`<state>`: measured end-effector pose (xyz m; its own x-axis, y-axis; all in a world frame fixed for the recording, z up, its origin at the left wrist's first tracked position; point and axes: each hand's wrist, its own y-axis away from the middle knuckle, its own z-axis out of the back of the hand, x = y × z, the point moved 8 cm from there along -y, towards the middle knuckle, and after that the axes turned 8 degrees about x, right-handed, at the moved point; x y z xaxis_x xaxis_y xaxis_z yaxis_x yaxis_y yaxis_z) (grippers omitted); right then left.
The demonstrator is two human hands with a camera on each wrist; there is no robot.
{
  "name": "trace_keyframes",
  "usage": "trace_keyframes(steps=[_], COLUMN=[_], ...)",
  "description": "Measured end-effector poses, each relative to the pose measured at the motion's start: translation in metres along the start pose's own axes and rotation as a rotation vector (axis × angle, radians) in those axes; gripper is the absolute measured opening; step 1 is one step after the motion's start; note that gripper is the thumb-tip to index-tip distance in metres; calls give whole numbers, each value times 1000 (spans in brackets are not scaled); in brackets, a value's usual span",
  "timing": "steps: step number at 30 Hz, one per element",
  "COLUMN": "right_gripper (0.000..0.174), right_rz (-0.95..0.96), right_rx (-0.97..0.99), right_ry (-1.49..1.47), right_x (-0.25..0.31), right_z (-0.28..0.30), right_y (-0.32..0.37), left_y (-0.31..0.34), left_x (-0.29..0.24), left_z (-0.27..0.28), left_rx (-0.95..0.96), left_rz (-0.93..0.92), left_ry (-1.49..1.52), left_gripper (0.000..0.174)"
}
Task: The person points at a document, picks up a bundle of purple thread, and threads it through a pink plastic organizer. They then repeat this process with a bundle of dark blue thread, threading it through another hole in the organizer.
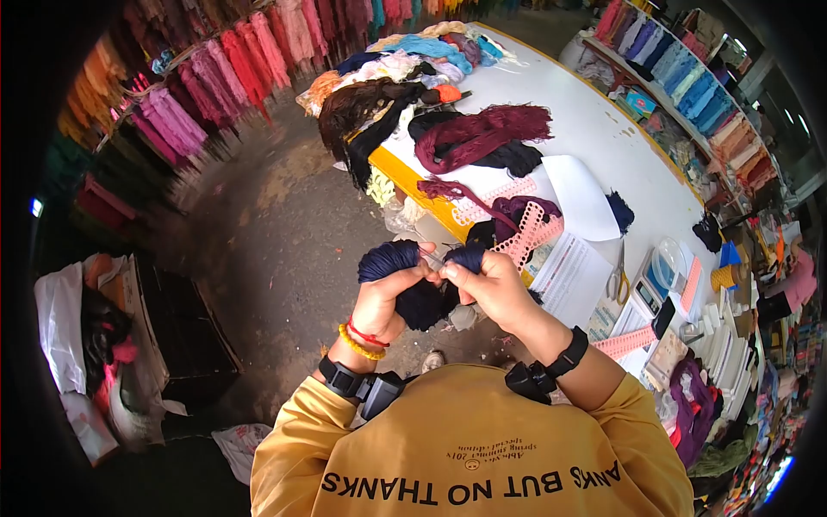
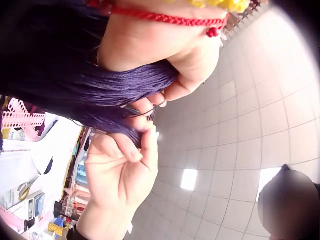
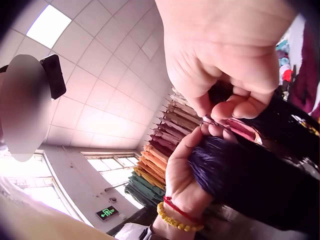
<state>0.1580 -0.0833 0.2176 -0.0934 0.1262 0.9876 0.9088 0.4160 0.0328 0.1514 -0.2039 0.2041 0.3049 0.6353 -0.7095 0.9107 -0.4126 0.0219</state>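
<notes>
A dark navy skein of yarn [image 1: 388,260] hangs in loops between the two hands, with its lower end dangling toward the floor. My left hand [image 1: 382,303] grips one thick bundle of it; in the left wrist view the glossy strands [image 2: 130,87] pass under the thumb. Facing it, my right hand [image 1: 498,289] pinches another part of the same yarn between thumb and fingers. The two hands' fingertips meet over a thin dark thread [image 2: 150,111]. From the right wrist view, the looped yarn end [image 3: 215,162] bulges over the left palm.
Right of the hands stands a white table [image 1: 586,121] with a yellow edge. It bears a maroon skein [image 1: 482,138], pink perforated strips [image 1: 527,237], paper sheets [image 1: 573,276], scissors [image 1: 618,284] and a scale [image 1: 646,293]. Coloured skeins [image 1: 250,60] hang at the far left. A box [image 1: 185,332] sits lower left.
</notes>
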Motion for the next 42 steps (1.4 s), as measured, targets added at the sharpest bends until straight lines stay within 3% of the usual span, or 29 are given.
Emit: trace_keyframes(steps=[2,5,9,11,12,13,15,18,21,23,25,27,29,30,33,35,36,39,42], right_gripper=[16,13,15,19,23,24,25,23,28,33,38,30,22,21,21,22,22,21,21], right_rz=[-168,-292,-131,-155,-115,-189,-191,-128,-72,56,186,277,320,302,253,111,62,161,81], right_rx=[-21,243,223,130,262,285,353,280,-302,-437,-577,-664,-560,-744,-844,-910,-988,-1147,-1048], right_ry=[-243,-513,-542,208,687,1404,1328,875,487,356,428,443,427,395,511,604,624,480,514], right_x=[-6,-3,43,64,54,67,78,128,168,198,224,254,271,278,293,291,289,291,290], right_z=[-4,-22,5,23,35,36,44,66,130,157,190,182,198,207,221,237,242,261,262], right_y=[2,6,0,3,2,10,29,59,121,161,209,233,258,277,309,329,338,372,374], left_y=[0,5,15,18,20,22,27,39,56,66,74,80,88,93,110,119,121,112,93], left_x=[1,4,11,1,-5,-13,-32,-61,-89,-103,-114,-122,-131,-136,-150,-154,-155,-146,-137], left_z=[2,-3,17,24,32,40,58,95,145,173,195,216,254,272,324,343,347,331,307], left_rx=[18,251,287,267,228,191,108,-5,-129,-168,-198,-236,-294,-378,-503,-596,-602,-603,-535], left_rz=[22,72,142,128,94,60,-21,-133,-215,-244,-265,-270,-285,-298,-297,-320,-312,-288,-266], left_ry=[120,204,311,362,348,335,290,263,277,265,243,205,195,168,151,188,194,172,129], left_gripper=[30,31,22,15,15,14,14,15,13,15,16,16,15,14,10,10,10,10,14])
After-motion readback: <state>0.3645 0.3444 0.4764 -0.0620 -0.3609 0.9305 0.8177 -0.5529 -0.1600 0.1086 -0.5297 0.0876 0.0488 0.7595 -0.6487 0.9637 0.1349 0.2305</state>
